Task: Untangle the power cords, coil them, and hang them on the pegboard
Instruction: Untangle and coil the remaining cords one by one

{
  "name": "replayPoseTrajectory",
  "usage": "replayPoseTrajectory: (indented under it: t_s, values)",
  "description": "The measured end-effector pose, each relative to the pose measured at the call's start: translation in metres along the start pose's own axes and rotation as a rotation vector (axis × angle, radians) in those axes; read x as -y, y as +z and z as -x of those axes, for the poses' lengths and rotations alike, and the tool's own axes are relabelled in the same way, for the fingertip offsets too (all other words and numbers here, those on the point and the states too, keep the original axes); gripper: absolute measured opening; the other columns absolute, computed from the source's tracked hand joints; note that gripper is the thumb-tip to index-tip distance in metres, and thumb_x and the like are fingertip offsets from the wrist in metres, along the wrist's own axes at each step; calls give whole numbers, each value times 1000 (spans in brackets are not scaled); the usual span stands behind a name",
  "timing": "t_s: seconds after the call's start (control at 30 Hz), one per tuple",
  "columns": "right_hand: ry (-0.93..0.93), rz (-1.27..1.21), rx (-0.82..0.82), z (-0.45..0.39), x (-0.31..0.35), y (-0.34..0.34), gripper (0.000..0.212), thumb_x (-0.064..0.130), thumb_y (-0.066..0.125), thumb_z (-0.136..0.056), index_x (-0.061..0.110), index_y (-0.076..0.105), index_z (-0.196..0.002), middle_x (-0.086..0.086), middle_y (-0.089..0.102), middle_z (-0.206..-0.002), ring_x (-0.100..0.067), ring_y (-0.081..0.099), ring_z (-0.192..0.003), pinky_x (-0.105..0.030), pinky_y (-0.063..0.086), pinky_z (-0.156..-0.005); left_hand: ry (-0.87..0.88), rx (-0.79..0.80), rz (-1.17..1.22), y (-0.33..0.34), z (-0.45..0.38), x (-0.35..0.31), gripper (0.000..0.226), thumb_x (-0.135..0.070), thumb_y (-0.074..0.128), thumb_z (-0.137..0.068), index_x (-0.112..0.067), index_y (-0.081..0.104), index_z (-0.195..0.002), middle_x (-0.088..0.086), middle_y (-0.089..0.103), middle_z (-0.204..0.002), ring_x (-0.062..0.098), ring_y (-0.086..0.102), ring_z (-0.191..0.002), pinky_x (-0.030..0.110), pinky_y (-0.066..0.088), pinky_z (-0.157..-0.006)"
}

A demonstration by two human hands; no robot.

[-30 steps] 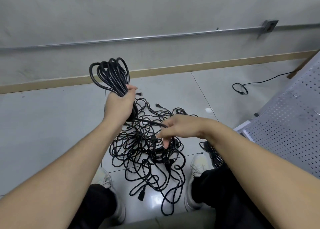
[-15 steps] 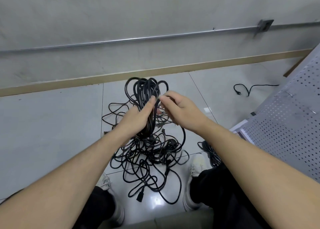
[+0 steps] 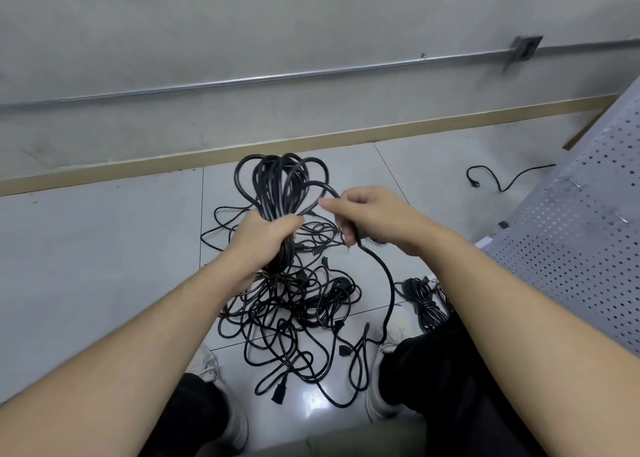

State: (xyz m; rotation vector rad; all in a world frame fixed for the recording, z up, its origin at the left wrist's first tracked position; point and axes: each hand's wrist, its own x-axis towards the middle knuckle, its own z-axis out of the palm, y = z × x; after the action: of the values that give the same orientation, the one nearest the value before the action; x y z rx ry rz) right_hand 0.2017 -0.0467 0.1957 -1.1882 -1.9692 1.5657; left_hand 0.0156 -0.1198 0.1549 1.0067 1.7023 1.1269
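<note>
Pegboard: one, a grey perforated metal panel at the right edge, leaning or lying; which cannot be told. No hooks visible on it.

Tangle of cords: one heap of thin black power cords on the tiled floor between the person's shoes. The number of cords cannot be counted; at least three plug ends show. Judged soft, limp and light, prone to snagging where loops cross; best drawn out by a plug end rather than mid-length.

Coil: one bunch of many loops, held up above the heap. Left hand, fingers clamped round its waist. Judged springy; loops would likely fan open if the grip slackens, so hold stays at the gathered middle.

Bundled cord: one, already gathered, on the floor by the right shoe.

Running strand: one, passing from the coil through the right hand, whose fingers pinch it, then hanging down to the floor.

Stray cord: one, lying well apart near the pegboard, plug end free.
</note>
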Motion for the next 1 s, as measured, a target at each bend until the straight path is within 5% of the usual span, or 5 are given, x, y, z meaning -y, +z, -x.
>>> replayPoseTrajectory:
  t_s: [0.17, 0.37, 0.5, 0.63, 1.0]
  values:
    - [-138, -134, -215, -2, -1, 1, 34, 32, 74, -92, 22, 62, -62, 2, 50, -56, -11, 36, -47, -19, 30, -46, -11, -4, 83, -3, -1, 0, 20, -33, 73, -71, -17, 62, -76, 1, 52, -66, 19, 49, -67, 40, 39, -71]
    - [-186, -380, -460, -19, -4, 19, 18, 44, 76, -87, 31, 67, -77, 29, 54, -123, -3, 58, -118, -41, 44, -106, 88, 175, 81, 12, 8, 2, 21, -39, 73, -71, -22, 65, -62, 0, 63, -71, 33, 69, -97, 43, 49, -82]
    - [-145, -630, -345, -18, -1, 36, 22, 35, 62, -101, 36, 45, -115, -1, 70, -119, -16, 70, -94, -37, 54, -65, 101, 225, 114, 14, 11, -4, 17, -36, 72, -70, -23, 65, -60, -1, 63, -73, 38, 66, -95, 44, 48, -82]
    - [-40, -668, -251, -16, 3, 36, 41, 38, 58, -103, 34, 38, -138, -6, 75, -107, -22, 77, -86, -40, 57, -67, 36, 325, 175, 13, 22, -12, 15, -38, 75, -61, -24, 68, -62, 13, 68, -87, 26, 63, -86, 44, 52, -84]
    - [-32, -900, -345, -22, 9, 35, 18, 26, 66, -99, 16, 65, -113, 2, 42, -63, -12, 37, -47, -26, 39, -46, -100, 321, 306, 23, 28, -13, 22, -34, 72, -75, -22, 57, -65, -6, 49, -57, 12, 49, -52, 29, 42, -57]
